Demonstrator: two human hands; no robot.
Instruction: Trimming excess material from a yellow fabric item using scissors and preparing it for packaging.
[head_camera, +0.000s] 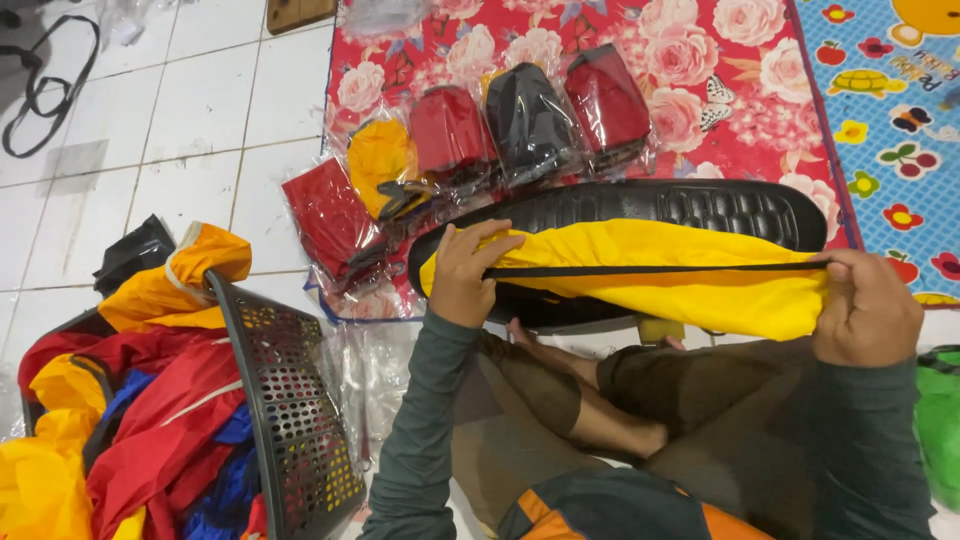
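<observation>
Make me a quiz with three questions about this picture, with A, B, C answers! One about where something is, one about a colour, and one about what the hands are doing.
1. Where is the black basket?
A. by the left arm
B. on the flowered mat
C. on the lap

2. What colour is the cover in the hands?
A. green
B. yellow with a black band
C. white

3. What are the hands doing?
A. resting open on the floor
B. gripping the cover at each end
C. holding a cup

Answers:
1 A, it stands on the tiles, full of coloured cloth.
2 B, yellow cloth lies over the black seat.
3 B, left hand and right hand each clutch an end.
</observation>
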